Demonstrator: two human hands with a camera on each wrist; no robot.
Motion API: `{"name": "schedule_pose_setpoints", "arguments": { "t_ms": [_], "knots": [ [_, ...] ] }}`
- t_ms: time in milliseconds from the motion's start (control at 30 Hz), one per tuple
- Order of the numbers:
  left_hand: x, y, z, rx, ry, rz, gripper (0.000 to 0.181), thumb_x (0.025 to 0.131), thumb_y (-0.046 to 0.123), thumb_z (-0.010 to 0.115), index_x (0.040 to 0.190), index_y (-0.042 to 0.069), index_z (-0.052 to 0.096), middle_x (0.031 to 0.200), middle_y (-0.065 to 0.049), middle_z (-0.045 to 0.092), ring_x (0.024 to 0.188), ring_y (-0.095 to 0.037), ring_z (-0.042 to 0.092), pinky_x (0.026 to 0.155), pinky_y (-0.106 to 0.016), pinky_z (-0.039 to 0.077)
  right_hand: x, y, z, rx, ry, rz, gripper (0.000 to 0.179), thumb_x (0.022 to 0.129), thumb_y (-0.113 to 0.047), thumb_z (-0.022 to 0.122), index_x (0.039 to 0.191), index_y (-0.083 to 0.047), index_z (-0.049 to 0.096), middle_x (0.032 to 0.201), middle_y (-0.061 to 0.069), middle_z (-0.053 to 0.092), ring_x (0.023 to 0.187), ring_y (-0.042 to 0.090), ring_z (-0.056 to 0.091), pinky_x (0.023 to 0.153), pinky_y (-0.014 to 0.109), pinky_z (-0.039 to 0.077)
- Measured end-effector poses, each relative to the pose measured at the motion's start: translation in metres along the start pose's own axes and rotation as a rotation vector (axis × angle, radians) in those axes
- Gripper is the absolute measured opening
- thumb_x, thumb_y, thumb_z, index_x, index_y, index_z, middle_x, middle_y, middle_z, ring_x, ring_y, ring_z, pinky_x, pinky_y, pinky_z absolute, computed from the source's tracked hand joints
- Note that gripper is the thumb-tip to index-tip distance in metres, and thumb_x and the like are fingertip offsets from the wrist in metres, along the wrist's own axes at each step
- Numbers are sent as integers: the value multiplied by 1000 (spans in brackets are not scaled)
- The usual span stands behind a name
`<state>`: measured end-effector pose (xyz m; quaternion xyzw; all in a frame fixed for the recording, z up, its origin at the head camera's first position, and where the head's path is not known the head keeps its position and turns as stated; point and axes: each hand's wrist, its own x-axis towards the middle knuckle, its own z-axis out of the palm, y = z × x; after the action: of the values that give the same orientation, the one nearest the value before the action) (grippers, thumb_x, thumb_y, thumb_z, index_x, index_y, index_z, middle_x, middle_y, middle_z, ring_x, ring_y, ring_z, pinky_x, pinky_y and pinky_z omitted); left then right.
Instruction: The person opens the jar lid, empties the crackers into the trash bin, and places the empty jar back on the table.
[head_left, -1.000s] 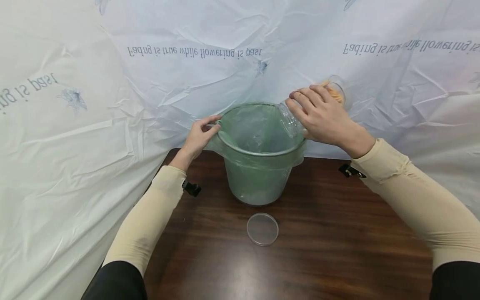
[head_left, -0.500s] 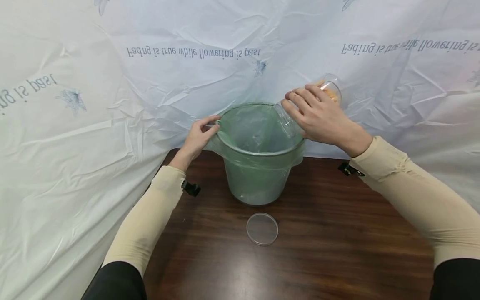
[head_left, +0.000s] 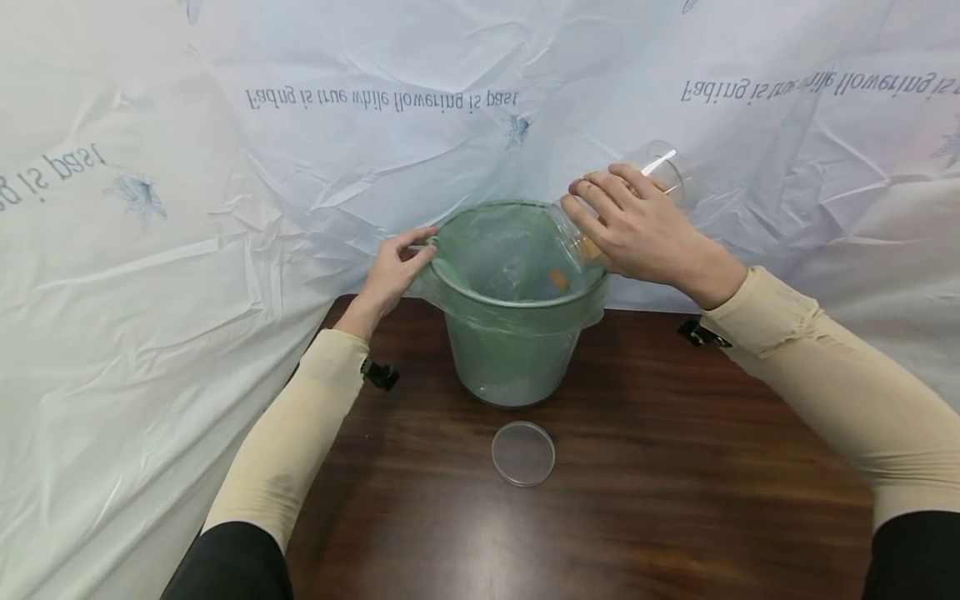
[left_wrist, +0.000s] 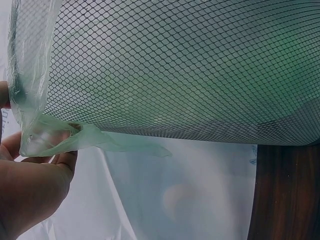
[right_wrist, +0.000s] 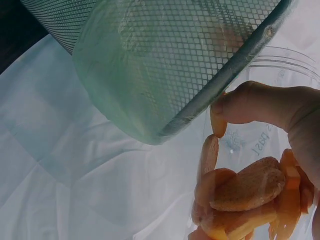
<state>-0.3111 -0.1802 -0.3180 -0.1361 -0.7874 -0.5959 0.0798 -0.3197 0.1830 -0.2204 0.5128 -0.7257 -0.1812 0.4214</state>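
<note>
In the head view, a mesh waste bin (left_wrist: 190,65) lined with a thin green plastic bag (head_left: 517,321) stands upright on the table. My left hand (head_left: 392,271) holds the left side of its rim, thumb and fingers on the folded-over bag. A clear jar (head_left: 567,229) is gripped in my right hand (head_left: 637,227), tipped with its mouth over the right rim. Orange and brown flat pieces, like dried slices, (right_wrist: 247,187) lie inside the jar in the right wrist view. One orange piece (head_left: 558,279) shows below the jar's mouth, within the bin's opening.
A round clear lid (head_left: 523,454) lies on the dark wooden table (head_left: 637,467) in front of the bin. White printed plastic sheeting (head_left: 360,158) hangs behind and along the left side.
The jar has tilted further, its base rising slightly. The orange pieces have slid toward its mouth, and one now shows in the bin's opening. My left hand stays on the rim.
</note>
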Motion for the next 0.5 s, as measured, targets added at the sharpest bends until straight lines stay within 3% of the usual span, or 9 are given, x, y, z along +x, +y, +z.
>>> {"name": "schedule_pose_setpoints", "arguments": {
  "t_ms": [300, 500],
  "knots": [
    [-1, 1, 0, 5, 3, 0, 43, 98, 23, 59, 139, 10, 55, 135, -12, 50, 108, -21, 56, 88, -33, 46, 1, 1, -2, -7, -19, -6, 49, 86, -7, 51, 133, 5, 48, 128, 26, 53, 117, 43, 49, 102, 55, 38],
    [-2, 2, 0, 18, -3, -1, 44, 99, 24, 58, 140, 10, 54, 136, -13, 50, 108, -22, 56, 88, -34, 46, 0, 2, -1, 1, 10, -18, 53, 81, -7, 60, 131, 5, 49, 126, 27, 54, 115, 44, 50, 100, 55, 39]
  ]
}}
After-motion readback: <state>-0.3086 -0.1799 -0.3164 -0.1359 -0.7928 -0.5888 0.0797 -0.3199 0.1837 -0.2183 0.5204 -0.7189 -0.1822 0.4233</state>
